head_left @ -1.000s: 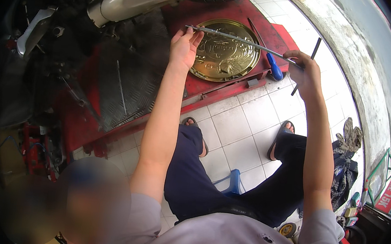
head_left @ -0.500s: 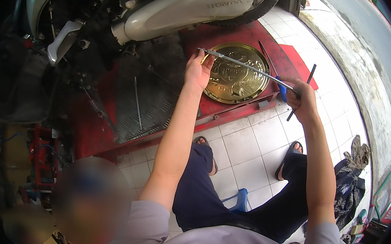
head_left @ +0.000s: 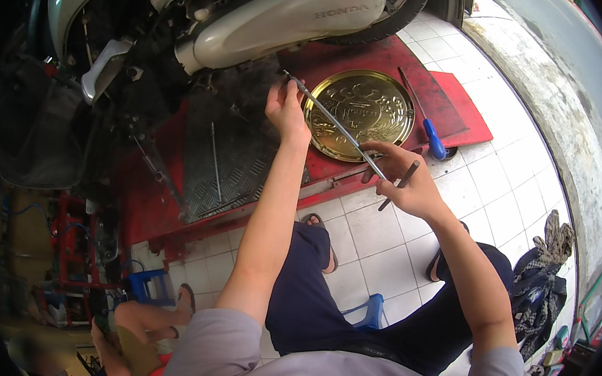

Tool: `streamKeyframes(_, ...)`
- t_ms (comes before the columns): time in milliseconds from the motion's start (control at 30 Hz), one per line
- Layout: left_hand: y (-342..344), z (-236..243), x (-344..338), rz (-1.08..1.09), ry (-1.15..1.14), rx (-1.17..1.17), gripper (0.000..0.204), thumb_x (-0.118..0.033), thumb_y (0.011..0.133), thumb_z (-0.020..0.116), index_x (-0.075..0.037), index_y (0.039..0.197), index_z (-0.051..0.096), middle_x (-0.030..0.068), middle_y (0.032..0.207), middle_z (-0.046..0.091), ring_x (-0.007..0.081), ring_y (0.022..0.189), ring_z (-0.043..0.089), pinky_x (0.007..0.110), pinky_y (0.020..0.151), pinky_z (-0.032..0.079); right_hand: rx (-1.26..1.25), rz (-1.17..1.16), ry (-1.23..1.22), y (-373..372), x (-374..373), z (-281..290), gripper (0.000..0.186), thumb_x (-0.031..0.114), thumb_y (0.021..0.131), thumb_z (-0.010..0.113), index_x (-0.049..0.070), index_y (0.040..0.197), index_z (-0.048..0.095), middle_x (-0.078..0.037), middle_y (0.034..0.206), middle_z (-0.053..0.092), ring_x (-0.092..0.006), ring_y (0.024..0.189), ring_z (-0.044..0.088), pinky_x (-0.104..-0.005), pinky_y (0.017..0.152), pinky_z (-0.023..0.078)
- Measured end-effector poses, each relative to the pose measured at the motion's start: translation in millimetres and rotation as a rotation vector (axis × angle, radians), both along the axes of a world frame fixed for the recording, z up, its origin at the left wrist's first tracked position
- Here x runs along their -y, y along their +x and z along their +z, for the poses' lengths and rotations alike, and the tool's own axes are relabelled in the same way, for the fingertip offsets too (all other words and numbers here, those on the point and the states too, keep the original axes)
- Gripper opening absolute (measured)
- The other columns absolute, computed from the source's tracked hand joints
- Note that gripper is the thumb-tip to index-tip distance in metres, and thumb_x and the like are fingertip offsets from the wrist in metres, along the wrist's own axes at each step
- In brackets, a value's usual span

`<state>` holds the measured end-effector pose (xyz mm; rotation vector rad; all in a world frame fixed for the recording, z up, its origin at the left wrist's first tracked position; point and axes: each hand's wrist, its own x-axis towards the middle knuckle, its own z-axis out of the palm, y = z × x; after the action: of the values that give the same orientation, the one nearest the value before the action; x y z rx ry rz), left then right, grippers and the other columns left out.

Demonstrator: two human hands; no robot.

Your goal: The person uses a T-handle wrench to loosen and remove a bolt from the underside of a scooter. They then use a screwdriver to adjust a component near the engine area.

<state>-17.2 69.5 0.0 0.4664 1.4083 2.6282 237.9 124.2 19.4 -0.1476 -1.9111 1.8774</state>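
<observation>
A long metal T-handle wrench (head_left: pixel 334 123) slants across in front of me, its dark crossbar at the near right end. My left hand (head_left: pixel 290 115) is closed around the far, upper end with the fingertips on the shaft. My right hand (head_left: pixel 410 182) grips near the crossbar, thumb and fingers around the shaft. Beneath the wrench lies a round gold embossed tray (head_left: pixel 361 114) on the red platform (head_left: pixel 437 107). To its right rests a screwdriver (head_left: pixel 429 131) with a blue handle, touched by neither hand.
A silver scooter (head_left: pixel 280 21) stands over the far side of the platform. Another thin metal rod (head_left: pixel 216 163) lies on the dark textured plate (head_left: pixel 236 146). Blue stools (head_left: pixel 374 310) are low on the tiled floor. At lower left sits another person (head_left: pixel 146 325); dark cloths (head_left: pixel 539 295) lie at right.
My right hand has moved left and nearer to me, swinging the wrench's handle end down. My left hand has shifted slightly left. The screwdriver's handle is now uncovered.
</observation>
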Motion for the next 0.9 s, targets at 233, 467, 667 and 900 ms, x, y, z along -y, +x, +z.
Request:
streamKeyframes(233,-0.4,-5.1,15.6,0.039,-0.146,-0.11,0.017,0.0,0.09,0.056,0.005,0.107,0.058,0.0088,0.094,0.064,0.0159,0.083,0.063,0.028,0.078,0.053,0.024,0.141,0.28,1.9,10.3,8.5,0.051,0.0,0.065,0.056,0.002,0.116,0.061,-0.009,0.087,0.071,-0.0127,0.064,0.063,-0.0255,0.061,0.05)
streamKeyframes(467,14.8,42.9,34.4,0.046,-0.201,-0.323,0.022,0.001,0.091,0.055,0.002,0.113,0.051,0.0071,0.101,0.058,0.0157,0.091,0.061,0.028,0.079,0.053,-0.18,0.044,0.602,-2.1,17.9,5.3,0.029,0.002,0.059,0.058,0.003,0.086,0.069,-0.011,0.067,0.065,-0.0249,0.059,0.063,-0.0341,0.055,0.05)
streamKeyframes(667,41.4,109.6,0.6,-0.002,-0.202,-0.457,0.032,0.001,0.089,0.056,0.002,0.119,0.048,0.0075,0.108,0.055,0.0162,0.087,0.062,0.027,0.068,0.053,-0.361,-0.101,0.614,4.6,10.1,22.6,0.022,-0.002,0.061,0.058,0.003,0.081,0.067,-0.009,0.069,0.064,-0.0234,0.057,0.06,-0.0326,0.05,0.047)
streamKeyframes(900,73.0,145.1,-65.8,-0.195,-0.233,-0.59,0.034,-0.002,0.086,0.06,0.001,0.118,0.049,0.0084,0.11,0.058,0.015,0.077,0.064,0.025,0.061,0.047,-0.463,-0.361,0.566,23.0,-11.5,37.2,0.013,0.002,0.061,0.058,0.004,0.072,0.065,-0.007,0.063,0.06,-0.0219,0.054,0.06,-0.031,0.049,0.047)
